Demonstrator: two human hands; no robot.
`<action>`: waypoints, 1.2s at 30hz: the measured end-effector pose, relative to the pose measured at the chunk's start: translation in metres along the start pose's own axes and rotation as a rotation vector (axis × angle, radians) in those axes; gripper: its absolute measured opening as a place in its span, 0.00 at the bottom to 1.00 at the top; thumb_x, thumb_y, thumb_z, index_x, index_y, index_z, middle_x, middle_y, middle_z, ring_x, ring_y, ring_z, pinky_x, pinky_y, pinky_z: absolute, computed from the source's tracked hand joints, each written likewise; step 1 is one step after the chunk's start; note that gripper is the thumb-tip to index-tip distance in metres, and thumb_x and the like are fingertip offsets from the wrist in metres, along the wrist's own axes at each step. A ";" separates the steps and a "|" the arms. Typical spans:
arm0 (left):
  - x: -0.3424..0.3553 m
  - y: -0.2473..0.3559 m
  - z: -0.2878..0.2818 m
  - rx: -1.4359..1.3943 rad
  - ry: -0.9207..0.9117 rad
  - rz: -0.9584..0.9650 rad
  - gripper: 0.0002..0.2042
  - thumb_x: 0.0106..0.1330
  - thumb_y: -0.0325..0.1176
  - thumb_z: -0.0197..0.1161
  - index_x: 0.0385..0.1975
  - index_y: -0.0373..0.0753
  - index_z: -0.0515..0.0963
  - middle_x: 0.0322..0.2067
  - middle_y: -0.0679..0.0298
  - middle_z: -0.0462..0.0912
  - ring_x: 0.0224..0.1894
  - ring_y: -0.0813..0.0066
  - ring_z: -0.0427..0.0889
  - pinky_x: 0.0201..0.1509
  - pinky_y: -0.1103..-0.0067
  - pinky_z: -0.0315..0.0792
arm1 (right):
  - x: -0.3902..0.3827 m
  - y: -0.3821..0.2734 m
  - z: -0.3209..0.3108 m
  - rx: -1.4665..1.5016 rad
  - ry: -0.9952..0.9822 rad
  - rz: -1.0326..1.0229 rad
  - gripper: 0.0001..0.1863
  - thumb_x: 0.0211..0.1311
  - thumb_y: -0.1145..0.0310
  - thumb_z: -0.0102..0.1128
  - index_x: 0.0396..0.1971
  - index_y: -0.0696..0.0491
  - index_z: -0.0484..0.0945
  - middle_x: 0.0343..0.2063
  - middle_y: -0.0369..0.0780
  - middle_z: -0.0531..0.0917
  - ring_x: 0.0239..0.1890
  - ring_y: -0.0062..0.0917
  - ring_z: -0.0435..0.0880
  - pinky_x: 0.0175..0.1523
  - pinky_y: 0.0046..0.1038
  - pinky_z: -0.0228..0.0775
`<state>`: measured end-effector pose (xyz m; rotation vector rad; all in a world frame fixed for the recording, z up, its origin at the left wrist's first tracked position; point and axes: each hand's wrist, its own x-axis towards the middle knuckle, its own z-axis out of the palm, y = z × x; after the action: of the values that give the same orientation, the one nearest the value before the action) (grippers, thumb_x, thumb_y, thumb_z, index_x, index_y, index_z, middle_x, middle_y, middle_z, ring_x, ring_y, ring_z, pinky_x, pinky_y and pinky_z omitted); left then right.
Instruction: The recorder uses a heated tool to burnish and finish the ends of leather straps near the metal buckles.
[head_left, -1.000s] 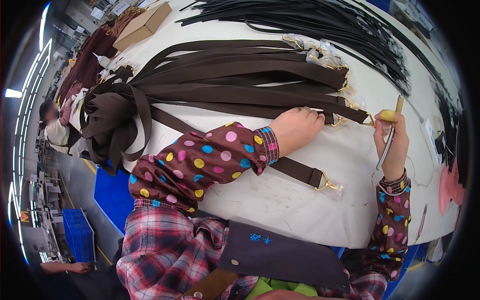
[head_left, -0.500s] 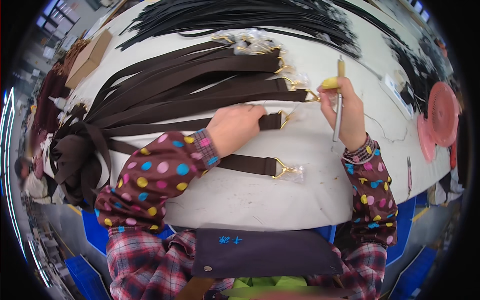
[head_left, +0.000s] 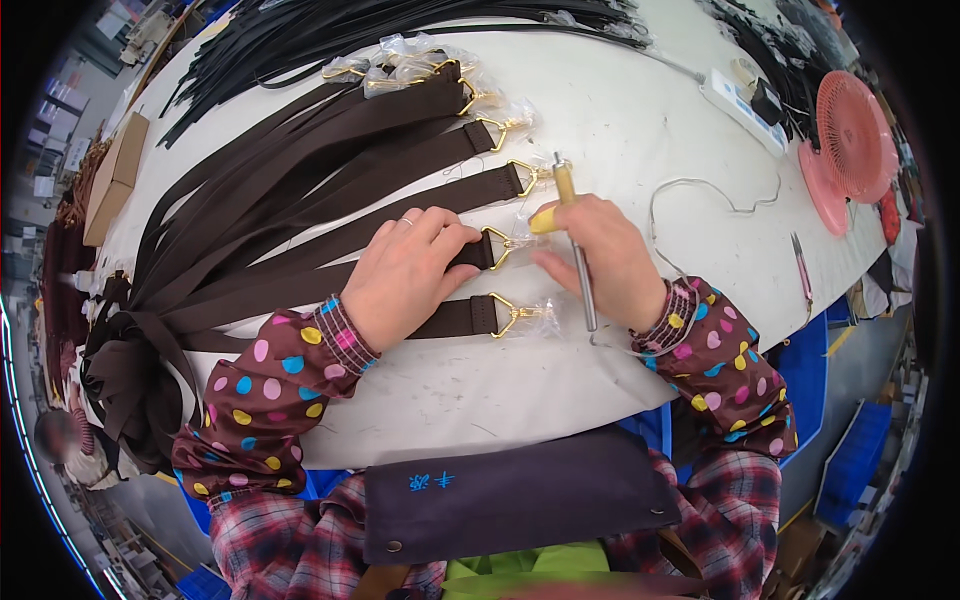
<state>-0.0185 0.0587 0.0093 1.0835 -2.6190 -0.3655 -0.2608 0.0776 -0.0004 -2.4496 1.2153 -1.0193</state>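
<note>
My left hand (head_left: 405,275) bears on a dark brown strap (head_left: 315,280), fingers curled over its end beside a gold D-ring and clasp (head_left: 500,245) in clear wrap. My right hand (head_left: 615,265) grips a slim tool (head_left: 583,290), silver with a yellowish upper part, held upright just right of that clasp; a yellow cover (head_left: 543,220) is on one finger. Similar straps with wrapped gold clasps (head_left: 510,130) lie above, and another strap end (head_left: 470,317) below. Their left ends run into a loose heap (head_left: 130,370).
Black strips (head_left: 250,50) lie along the back of the white table (head_left: 540,390). A cardboard box (head_left: 115,180) is at left. At right are a power strip (head_left: 740,110), cord, pink fan (head_left: 855,130) and pink-handled tool (head_left: 802,265). Blue bins (head_left: 855,460) stand below. Another person (head_left: 70,435) is at far left.
The view has swung round. My left hand has drawn a strap end downward, apart from the bundle, and my right hand has come down and left with the tool, closer to it.
</note>
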 end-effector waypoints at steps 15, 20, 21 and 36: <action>-0.001 -0.005 0.000 -0.334 -0.063 -0.232 0.20 0.53 0.34 0.70 0.44 0.42 0.70 0.36 0.62 0.72 0.30 0.67 0.78 0.34 0.73 0.74 | 0.012 0.011 0.024 0.013 -0.037 -0.126 0.13 0.50 0.78 0.58 0.36 0.53 0.70 0.28 0.40 0.72 0.35 0.34 0.74 0.36 0.31 0.69; 0.000 -0.006 0.003 -0.419 -0.078 -0.187 0.18 0.50 0.28 0.70 0.41 0.40 0.74 0.34 0.65 0.71 0.25 0.77 0.70 0.32 0.80 0.70 | 0.017 0.003 0.013 0.079 0.003 -0.059 0.16 0.53 0.78 0.57 0.43 0.54 0.72 0.27 0.39 0.77 0.33 0.34 0.77 0.37 0.29 0.70; 0.001 -0.005 0.003 -0.424 -0.078 -0.184 0.18 0.50 0.28 0.70 0.41 0.40 0.74 0.34 0.65 0.71 0.25 0.77 0.70 0.32 0.80 0.70 | 0.016 0.002 0.015 0.074 0.001 -0.056 0.16 0.53 0.78 0.57 0.43 0.54 0.72 0.27 0.39 0.77 0.33 0.34 0.77 0.37 0.29 0.70; -0.004 -0.008 0.003 -0.548 -0.046 -0.268 0.06 0.61 0.30 0.62 0.30 0.39 0.72 0.29 0.65 0.75 0.25 0.73 0.77 0.29 0.77 0.69 | 0.002 -0.010 0.014 0.116 -0.162 -0.073 0.08 0.61 0.68 0.58 0.38 0.50 0.72 0.26 0.34 0.80 0.32 0.27 0.79 0.58 0.37 0.59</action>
<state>-0.0114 0.0563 0.0036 1.2216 -2.1948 -1.0986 -0.2446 0.0809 -0.0049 -2.4478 0.9942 -0.8637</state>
